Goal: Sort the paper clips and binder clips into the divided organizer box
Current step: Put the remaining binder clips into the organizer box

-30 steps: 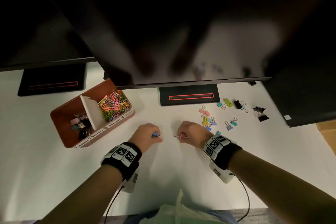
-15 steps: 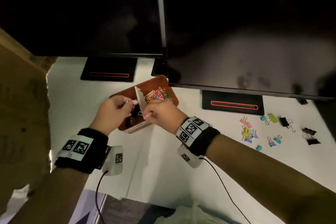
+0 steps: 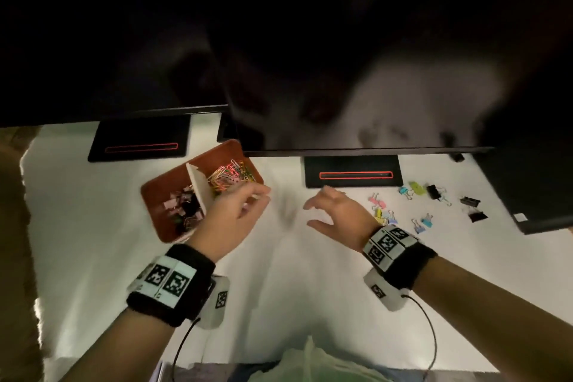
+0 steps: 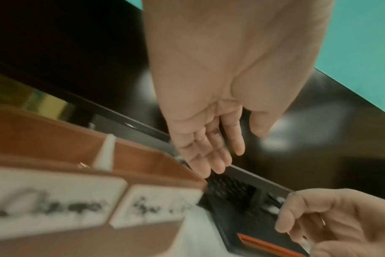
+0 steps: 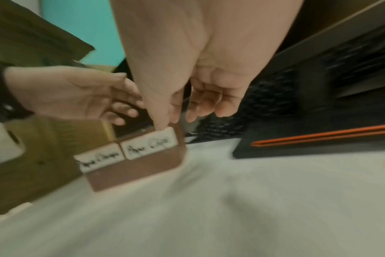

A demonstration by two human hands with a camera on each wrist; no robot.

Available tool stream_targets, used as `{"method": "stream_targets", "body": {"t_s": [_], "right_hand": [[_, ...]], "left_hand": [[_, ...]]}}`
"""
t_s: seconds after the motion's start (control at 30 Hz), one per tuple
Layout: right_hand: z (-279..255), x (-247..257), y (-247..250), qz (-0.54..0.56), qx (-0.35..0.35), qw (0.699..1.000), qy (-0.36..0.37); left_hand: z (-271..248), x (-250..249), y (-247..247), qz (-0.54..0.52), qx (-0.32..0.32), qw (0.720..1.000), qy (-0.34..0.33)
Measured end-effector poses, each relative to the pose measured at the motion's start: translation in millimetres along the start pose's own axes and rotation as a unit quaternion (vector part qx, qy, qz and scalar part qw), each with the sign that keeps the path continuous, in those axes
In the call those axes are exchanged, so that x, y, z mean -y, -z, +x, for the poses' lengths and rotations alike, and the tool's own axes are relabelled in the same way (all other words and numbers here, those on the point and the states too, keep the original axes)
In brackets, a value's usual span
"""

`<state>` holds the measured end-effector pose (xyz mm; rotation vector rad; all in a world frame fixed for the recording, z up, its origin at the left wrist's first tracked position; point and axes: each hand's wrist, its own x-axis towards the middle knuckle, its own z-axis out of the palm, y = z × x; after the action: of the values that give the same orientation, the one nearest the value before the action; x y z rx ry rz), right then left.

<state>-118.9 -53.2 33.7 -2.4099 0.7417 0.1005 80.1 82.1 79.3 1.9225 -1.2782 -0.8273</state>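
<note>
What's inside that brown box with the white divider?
The brown box holds colourful paper clips right of the divider and binder clips left. The left hand covers its near corner.

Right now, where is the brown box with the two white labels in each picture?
Head view: the organizer box sits left of centre on the white desk, partly behind the left hand.
Left wrist view: it fills the lower left, labels blurred.
Right wrist view: it is centre-left, below both hands.
Shared landmark: the black monitor stand with the orange line.
</note>
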Motion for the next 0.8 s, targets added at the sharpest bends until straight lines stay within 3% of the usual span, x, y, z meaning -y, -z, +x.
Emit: {"method": "stream_targets", "body": {"t_s": [0.17,0.3,0.47,0.6,0.8], "right_hand": [[-75.2,-94.7,31.4,-0.060,-0.025,0.981,-0.182],[-111.4,-142.7,40.8,-0.054,-0.004,0.961,-0.270],[-119.4,-174.8,37.1,-0.009,0.027,0.966,-0.255],[-108.6,-179.1,31.3,0.027,0.055,0.980,-0.188],[-95.2,-180.0,25.3,0.054,0.058,0.988,-0.133]], "left_hand": [[30.2,-26.8,-93.6,0.079,0.091,0.991,-0.065],[55.9,-52.7,-165.1,0.125,0.161,0.977,-0.057],[82.0,-64.2,-220.9,0.205,0.209,0.955,-0.058],[94.6,-58.0,-237.6,0.255,0.235,0.935,-0.072],[95.7,-48.6,-237.1,0.221,0.205,0.952,-0.059]]}}
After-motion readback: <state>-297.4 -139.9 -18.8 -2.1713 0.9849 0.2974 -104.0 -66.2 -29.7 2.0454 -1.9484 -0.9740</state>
